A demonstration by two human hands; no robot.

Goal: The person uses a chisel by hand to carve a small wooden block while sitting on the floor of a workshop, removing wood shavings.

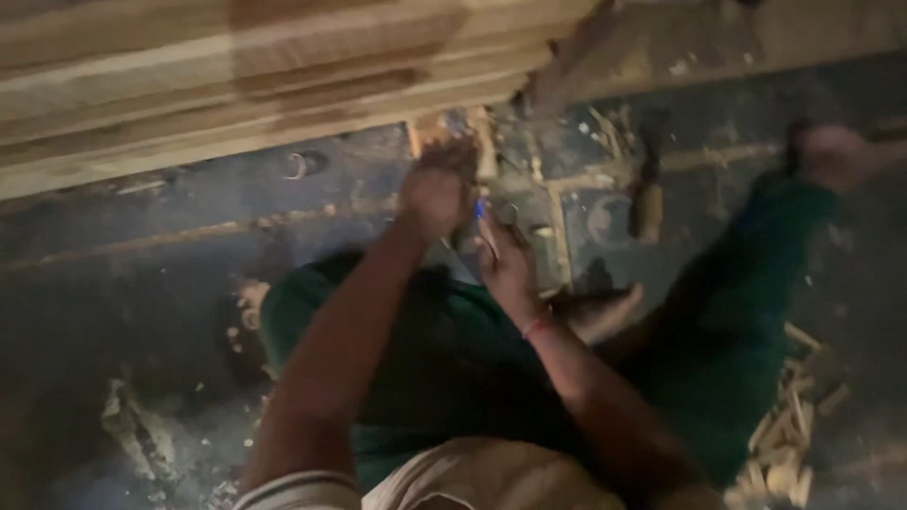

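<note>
The picture is blurred by motion. My left hand (433, 194) is a closed fist raised in front of me, near a small wooden block (427, 132) on the floor; whether it holds anything I cannot tell. My right hand (505, 264) sits just beside it, fingers curled around a thin tool with a blue tip (480, 210). Both hands hover above my green-clad legs (444, 349), close to the end of a long stack of pale wooden boards (236, 76).
A hammer (648, 194) lies on the dark floor to the right. My foot (831, 156) reaches out at far right. Wood offcuts (789, 439) are piled at lower right, and shavings litter the floor (142, 283).
</note>
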